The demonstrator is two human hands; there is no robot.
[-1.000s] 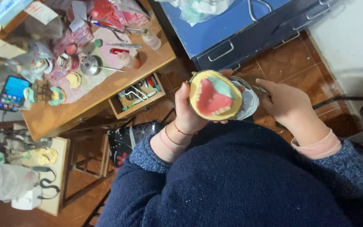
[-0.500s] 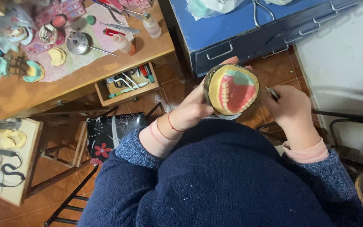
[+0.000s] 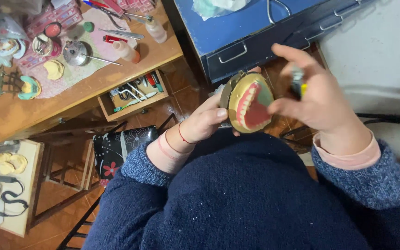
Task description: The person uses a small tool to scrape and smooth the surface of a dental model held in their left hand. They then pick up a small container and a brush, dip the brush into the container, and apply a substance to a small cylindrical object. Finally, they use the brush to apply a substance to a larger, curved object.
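Denture mould, round tan block with an arch of white teeth set in red-pink wax, raised above the lap, left hand gripping its left edge, right hand fingertips touching its right rim while clasping a small yellow-tipped tool, blue metal drawer cabinet behind

Ochre-yellow dental mould with pink wax gums and white teeth, mottled navy-blue sweater over salmon-pink cuffs, blue metal drawer cabinet, warm brown wooden desk under a pale pink mat — black cushion patterned with red-and-white flowers.
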